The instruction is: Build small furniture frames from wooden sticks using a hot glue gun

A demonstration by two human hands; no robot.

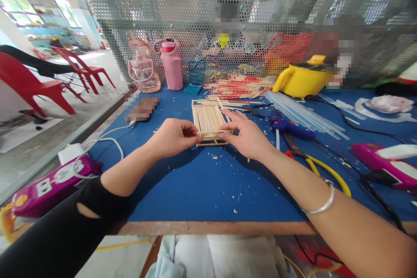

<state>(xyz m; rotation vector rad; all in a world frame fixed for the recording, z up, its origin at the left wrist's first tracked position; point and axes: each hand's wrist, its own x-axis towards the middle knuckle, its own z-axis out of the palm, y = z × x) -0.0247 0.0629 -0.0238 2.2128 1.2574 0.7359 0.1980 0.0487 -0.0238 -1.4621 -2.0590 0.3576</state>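
Observation:
A small frame built of thin wooden sticks, with a slatted panel of sticks laid side by side, is held just above the blue table mat. My left hand pinches its near left corner between thumb and fingers. On the opposite side, my right hand grips the near right edge, thumb below and fingers bent over the sticks. A blue hot glue gun lies to the right of my right hand, beside pliers with yellow handles. Several loose wooden sticks with red marks are piled behind the frame.
Clear glue sticks and a yellow pot are at the right. Two bottles, one pink, and a teal stand line the perforated metal screen. Purple power strips with cables lie at both sides. A phone is charging.

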